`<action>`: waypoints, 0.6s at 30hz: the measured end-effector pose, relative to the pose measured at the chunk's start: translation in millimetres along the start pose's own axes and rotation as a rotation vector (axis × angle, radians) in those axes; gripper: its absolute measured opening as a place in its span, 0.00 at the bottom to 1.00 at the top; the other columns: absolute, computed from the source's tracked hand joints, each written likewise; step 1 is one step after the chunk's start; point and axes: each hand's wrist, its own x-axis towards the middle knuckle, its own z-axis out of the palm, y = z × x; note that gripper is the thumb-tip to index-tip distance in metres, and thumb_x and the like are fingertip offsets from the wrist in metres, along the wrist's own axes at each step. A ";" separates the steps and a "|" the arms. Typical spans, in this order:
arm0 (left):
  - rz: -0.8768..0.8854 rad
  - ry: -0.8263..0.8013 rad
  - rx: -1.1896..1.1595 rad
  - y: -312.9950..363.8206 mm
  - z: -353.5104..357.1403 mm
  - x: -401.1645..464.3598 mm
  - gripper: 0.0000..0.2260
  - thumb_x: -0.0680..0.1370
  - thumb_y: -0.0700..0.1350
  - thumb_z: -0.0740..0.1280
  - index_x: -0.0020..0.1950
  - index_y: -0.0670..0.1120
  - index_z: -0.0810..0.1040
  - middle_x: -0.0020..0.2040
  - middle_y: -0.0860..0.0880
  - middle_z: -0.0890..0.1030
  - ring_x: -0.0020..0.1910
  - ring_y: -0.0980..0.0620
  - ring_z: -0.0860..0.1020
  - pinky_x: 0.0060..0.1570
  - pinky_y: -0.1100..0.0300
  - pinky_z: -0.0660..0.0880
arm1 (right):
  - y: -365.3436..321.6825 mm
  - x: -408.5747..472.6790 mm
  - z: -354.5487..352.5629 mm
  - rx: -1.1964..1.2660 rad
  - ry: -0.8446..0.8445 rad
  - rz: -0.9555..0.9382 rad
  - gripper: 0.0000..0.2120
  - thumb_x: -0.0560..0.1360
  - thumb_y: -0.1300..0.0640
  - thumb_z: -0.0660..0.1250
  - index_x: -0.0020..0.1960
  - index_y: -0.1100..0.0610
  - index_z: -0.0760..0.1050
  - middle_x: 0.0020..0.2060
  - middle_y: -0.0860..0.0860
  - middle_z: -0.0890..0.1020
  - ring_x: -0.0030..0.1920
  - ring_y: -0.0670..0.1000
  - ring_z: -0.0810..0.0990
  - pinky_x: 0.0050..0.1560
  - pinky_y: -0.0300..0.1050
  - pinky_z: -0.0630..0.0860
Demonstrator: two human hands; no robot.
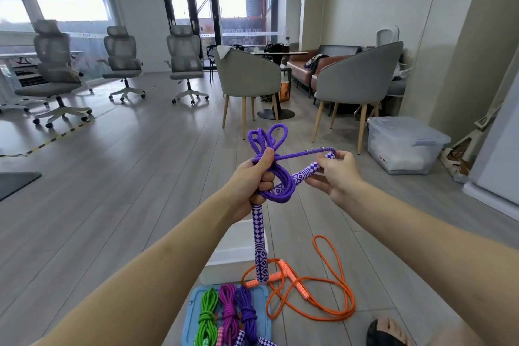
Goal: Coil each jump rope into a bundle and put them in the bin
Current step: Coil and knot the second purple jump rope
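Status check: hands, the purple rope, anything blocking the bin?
Left hand grips purple rope coil; right hand pinches its handle. Three bundles in blue bin. Orange rope loose beside it.

Grey plank floor, office chairs (three), bright windows.

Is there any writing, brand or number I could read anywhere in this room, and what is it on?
Nothing here reads clearly.
Glass wall strip beyond the chairs: white lettering, too blurred to read.
Clear storage box by the right wall: a small red mark low on its front, too small to read.
Purple jump rope in the hands: only a diamond pattern on its handles, no words.
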 end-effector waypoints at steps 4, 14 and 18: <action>0.036 0.006 0.054 0.9 -2.4 1.6 0.16 0.81 0.59 0.66 0.57 0.46 0.75 0.32 0.53 0.65 0.29 0.57 0.60 0.23 0.66 0.58 | -1.3 2.3 0.7 0.009 -0.004 0.060 0.16 0.83 0.63 0.64 0.69 0.55 0.66 0.56 0.62 0.80 0.48 0.60 0.85 0.37 0.55 0.84; 0.280 0.195 0.370 -11.0 -0.9 10.4 0.14 0.83 0.56 0.63 0.59 0.47 0.74 0.43 0.48 0.81 0.38 0.54 0.78 0.43 0.57 0.78 | 1.9 4.9 5.8 0.001 -0.002 0.145 0.16 0.83 0.64 0.63 0.70 0.60 0.68 0.53 0.63 0.83 0.47 0.61 0.86 0.27 0.51 0.82; 0.324 0.221 0.448 -11.8 -3.2 13.7 0.13 0.83 0.57 0.62 0.57 0.48 0.74 0.48 0.46 0.82 0.44 0.51 0.80 0.52 0.53 0.79 | 1.5 -0.2 8.5 0.027 -0.050 0.183 0.11 0.84 0.64 0.63 0.65 0.64 0.72 0.54 0.65 0.82 0.48 0.61 0.85 0.32 0.53 0.82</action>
